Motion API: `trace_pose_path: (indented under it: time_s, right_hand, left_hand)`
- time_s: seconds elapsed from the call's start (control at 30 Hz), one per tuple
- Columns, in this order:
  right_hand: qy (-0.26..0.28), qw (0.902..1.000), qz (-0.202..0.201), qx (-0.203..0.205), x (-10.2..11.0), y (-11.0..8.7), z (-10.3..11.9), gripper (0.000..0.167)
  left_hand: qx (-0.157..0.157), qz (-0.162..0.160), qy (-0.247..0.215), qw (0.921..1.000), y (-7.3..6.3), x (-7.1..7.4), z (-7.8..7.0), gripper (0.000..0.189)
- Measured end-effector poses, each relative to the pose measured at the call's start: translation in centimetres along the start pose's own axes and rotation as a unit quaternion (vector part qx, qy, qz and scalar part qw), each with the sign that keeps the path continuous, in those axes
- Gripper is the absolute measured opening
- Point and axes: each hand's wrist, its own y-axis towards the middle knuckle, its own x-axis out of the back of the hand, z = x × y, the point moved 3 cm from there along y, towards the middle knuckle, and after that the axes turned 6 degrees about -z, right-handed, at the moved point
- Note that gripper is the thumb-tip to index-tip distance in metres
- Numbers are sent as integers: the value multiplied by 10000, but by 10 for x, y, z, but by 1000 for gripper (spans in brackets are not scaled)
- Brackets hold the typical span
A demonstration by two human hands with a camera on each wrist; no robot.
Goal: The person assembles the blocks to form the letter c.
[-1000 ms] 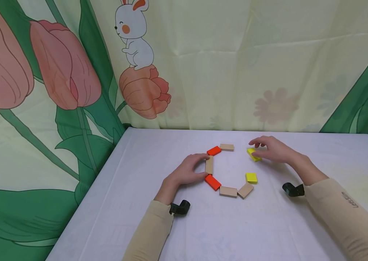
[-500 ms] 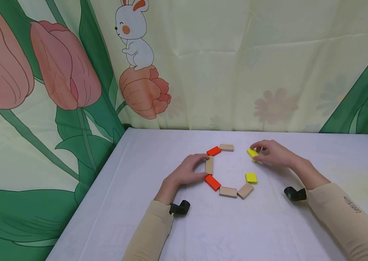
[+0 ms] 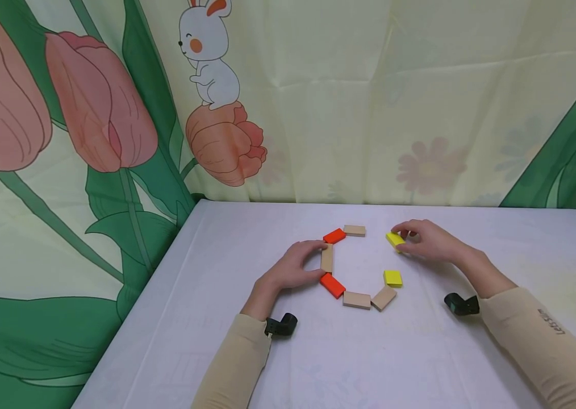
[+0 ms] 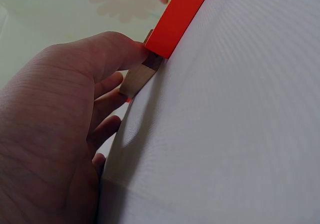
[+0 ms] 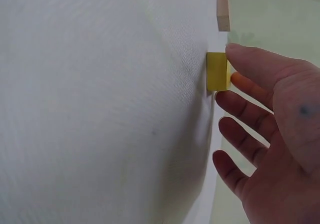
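In the head view, flat blocks lie in an open ring on the white-covered table. My left hand [image 3: 293, 266] holds the plain wooden block [image 3: 326, 259] on the ring's left side, thumb at its near end and a finger at its far end. The lower red block [image 3: 332, 286] adjoins the thumb; an upper red block [image 3: 334, 236] lies beyond. At the far right of the ring, my right hand [image 3: 431, 241] pinches a yellow block [image 3: 394, 241] between thumb and fingers. The right wrist view shows this yellow block [image 5: 216, 72] standing against the tablecloth, other fingers spread loosely below.
A wooden block [image 3: 354, 231] lies at the back of the ring. Two more, a front wooden block [image 3: 357, 300] and a slanted wooden block [image 3: 384, 298], form the near side, beside another yellow block [image 3: 392, 278]. A printed curtain [image 3: 329, 113] hangs behind the table [image 3: 318, 363].
My right hand has drawn slightly nearer and its fingers have closed onto the far yellow block, which has shifted a little. The left hand has stayed in place.
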Motion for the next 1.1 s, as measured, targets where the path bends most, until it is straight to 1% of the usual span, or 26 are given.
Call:
trace_pose_path:
  time_s: [0.23, 0.7, 0.93, 1.1]
  right_hand:
    - [-56, 10000, -10, -57, -1, 1, 0, 42]
    - [-83, 10000, 4, 16, -2, 6, 7, 40]
    - [-88, 9999, -21, 121, -5, 10, 8, 39]
    - [-92, 9998, -43, 182, -6, 13, 8, 38]
  left_hand:
    - [44, 20, -1, 10000, -1, 0, 0, 57]
    - [40, 13, -23, 10000, 0, 0, -1, 57]
    - [-7, 6, -35, 10000, 0, 1, -2, 57]
    - [37, 22, -16, 10000, 0, 1, -2, 57]
